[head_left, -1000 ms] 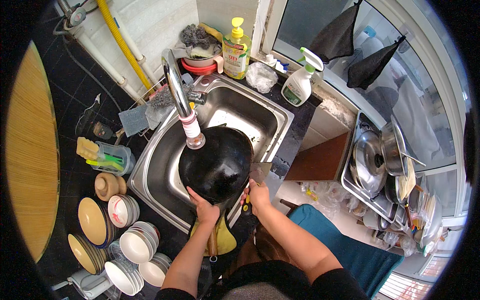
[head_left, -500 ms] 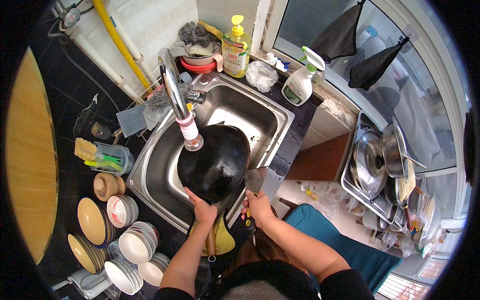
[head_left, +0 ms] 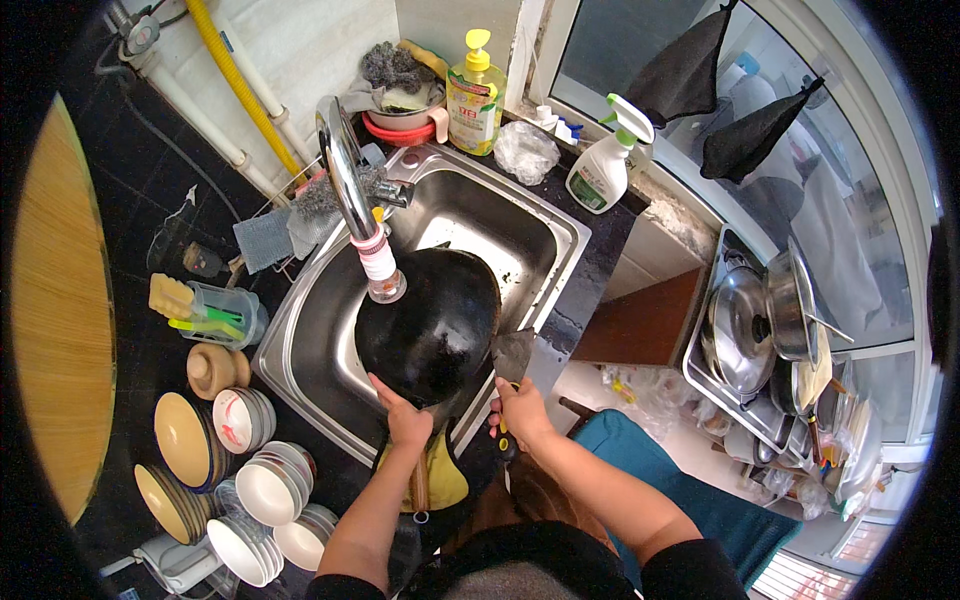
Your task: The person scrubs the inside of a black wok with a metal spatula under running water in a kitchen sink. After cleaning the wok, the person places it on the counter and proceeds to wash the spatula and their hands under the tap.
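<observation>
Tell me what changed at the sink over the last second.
Little changed. The black wok sits slightly differently under the tap, bottom up over the sink. The right hand has drawn a bit nearer the wok's rim, the scraper blade now touching it. The left hand still grips the wok at its near edge. Bowls, soap bottle and spray bottle have not moved.

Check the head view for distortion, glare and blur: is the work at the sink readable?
Head view: strong fisheye bend, black corners; daylight from the window, glare on the steel sink; the black wok reads as a dark mass; left hand and right hand sharp.
</observation>
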A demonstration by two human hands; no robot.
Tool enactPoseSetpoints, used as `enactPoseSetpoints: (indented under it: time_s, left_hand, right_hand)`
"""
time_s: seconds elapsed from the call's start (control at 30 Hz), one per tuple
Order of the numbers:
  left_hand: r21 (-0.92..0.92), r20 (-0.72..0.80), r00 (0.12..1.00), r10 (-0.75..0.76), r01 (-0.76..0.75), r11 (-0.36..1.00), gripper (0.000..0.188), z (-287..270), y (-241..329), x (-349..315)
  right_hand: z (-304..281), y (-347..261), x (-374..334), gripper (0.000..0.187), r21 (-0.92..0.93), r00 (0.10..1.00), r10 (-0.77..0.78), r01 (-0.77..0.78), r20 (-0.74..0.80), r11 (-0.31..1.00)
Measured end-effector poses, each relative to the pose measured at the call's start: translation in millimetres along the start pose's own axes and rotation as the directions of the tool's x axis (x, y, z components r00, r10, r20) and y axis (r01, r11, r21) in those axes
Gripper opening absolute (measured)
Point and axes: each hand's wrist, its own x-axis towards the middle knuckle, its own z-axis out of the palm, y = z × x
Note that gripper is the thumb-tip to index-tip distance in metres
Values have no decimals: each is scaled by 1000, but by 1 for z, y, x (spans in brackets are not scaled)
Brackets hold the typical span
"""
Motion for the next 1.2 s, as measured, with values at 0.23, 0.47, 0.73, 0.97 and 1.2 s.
enactPoseSetpoints:
  time_s: [0.23, 0.47, 0.73, 0.97, 1.2]
  left_hand:
    - [8, 4, 1000, 0, 0, 1000, 103, 6, -5, 6]
    - [5, 20, 999, -26, 26, 1000, 102, 0, -3, 2]
    - [-7, 79, 993, -86, 86, 996, 103, -7, 6, 0]
    - [-3, 70, 997, -26, 27, 1000, 104, -7, 13, -4]
    - [-4, 55, 998, -36, 36, 999, 104, -7, 10, 0]
  right_hand:
    - [8, -25, 45, 24, 29, 995, -69, 72, -76, 997]
    - [2, -23, 30, 23, -10, 999, -32, 31, -42, 999]
    - [-5, -33, 40, 22, -27, 1000, -20, 20, 17, 999]
    - [-10, -48, 79, 25, -102, 999, -9, 4, -51, 995]
    - [-17, -55, 52, 25, -172, 999, 19, -13, 33, 985]
